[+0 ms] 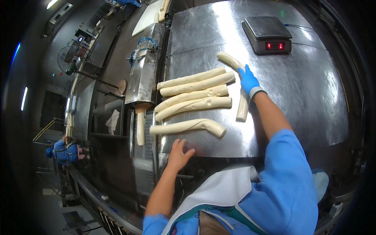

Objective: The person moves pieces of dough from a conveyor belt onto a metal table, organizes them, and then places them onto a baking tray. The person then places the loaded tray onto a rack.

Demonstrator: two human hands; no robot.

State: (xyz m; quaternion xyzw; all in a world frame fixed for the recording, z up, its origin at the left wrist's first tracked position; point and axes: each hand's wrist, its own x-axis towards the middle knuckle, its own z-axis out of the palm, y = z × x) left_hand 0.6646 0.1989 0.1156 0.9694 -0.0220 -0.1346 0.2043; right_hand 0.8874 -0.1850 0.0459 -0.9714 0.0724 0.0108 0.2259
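Steel table (313,90) carries dough logs. Our gloved right hand (248,80) lies on long dough log (239,84), fingers laid over it. Our bare left hand (179,154) rests open at table edge, just below bent log (192,126). Four logs (194,93) lie between.

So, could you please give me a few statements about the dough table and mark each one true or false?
1. The right hand wears a blue glove. True.
2. The right hand rests on a dough roll. True.
3. The left hand is gloved too. False: it is bare.
4. The left hand holds a dough roll. False: it lies at the steel table's near edge, holding nothing.
5. The scale carries a piece of dough. False: its platform is empty.
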